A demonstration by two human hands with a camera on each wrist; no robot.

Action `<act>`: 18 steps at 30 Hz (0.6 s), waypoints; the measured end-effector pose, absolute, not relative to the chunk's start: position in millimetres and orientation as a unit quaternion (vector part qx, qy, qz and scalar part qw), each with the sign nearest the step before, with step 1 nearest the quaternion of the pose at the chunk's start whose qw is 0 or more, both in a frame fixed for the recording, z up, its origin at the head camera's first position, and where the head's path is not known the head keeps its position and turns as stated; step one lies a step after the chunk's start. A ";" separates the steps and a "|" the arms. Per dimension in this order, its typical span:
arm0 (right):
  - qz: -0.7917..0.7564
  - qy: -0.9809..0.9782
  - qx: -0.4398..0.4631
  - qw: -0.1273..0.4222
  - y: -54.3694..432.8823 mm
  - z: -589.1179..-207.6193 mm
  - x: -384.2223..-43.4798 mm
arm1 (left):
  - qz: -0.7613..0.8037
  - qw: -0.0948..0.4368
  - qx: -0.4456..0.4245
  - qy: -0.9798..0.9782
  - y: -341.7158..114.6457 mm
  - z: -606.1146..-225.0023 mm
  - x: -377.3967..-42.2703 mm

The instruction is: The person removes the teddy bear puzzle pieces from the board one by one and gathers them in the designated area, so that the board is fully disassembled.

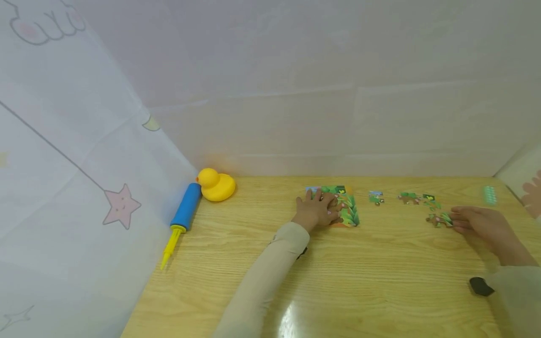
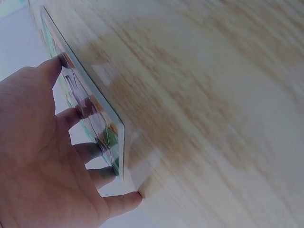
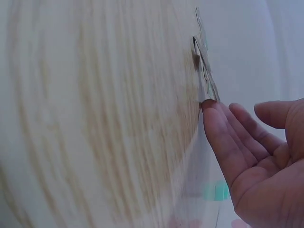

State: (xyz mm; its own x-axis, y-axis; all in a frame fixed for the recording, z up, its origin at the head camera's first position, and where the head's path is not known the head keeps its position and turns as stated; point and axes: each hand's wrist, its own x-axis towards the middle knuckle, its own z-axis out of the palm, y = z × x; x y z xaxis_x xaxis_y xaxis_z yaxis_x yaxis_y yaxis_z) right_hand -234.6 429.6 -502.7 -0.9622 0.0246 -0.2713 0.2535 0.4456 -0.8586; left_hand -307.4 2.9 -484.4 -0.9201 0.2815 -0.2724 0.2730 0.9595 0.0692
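Observation:
In the head view my left hand (image 1: pixel 313 212) lies with spread fingers on a jigsaw puzzle (image 1: pixel 350 211) showing green leaves and animals. Seen from the left wrist, several fingertips press on the flat puzzle (image 2: pixel 88 102), while the little finger rests on the table just off its edge. Over on the right, my right hand (image 1: pixel 479 224) reaches leftward with nearly straight fingers. Its fingertips touch the edge of a loose puzzle piece (image 1: pixel 440 219). That piece (image 3: pixel 207 71) tilts up from the table in the right wrist view, with the thumb apart from it.
More loose puzzle pieces lie between the hands: one piece (image 1: pixel 376 197) near the puzzle, others (image 1: pixel 409 198) farther right. A yellow rubber duck (image 1: pixel 218 186) and a blue hand pump (image 1: pixel 186 206) with a yellow nozzle are at left. A small mint-green object (image 1: pixel 490 195) lies far right. Fabric walls border the table.

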 end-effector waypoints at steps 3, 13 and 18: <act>-0.513 0.849 0.082 0.096 429.2 -502.0 -232.1 | 0.023 0.141 0.146 0.979 1.8 -483.5 -306.6; -0.546 0.829 0.112 0.051 422.2 -497.7 -229.6 | 0.010 0.122 0.180 0.976 -4.9 -482.3 -307.3; -0.587 0.805 0.064 0.058 410.1 -489.8 -238.9 | 0.016 0.130 0.184 0.974 -7.4 -483.8 -308.9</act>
State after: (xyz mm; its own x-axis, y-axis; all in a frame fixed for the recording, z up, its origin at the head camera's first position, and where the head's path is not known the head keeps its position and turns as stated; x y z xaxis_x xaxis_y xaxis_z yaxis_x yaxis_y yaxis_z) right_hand -238.9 410.1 -489.8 -0.9851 0.0358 -0.1683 0.1712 0.3024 -0.9377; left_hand -308.9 -7.4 -483.8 -0.8990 0.3618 -0.2468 0.3537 0.9321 0.0779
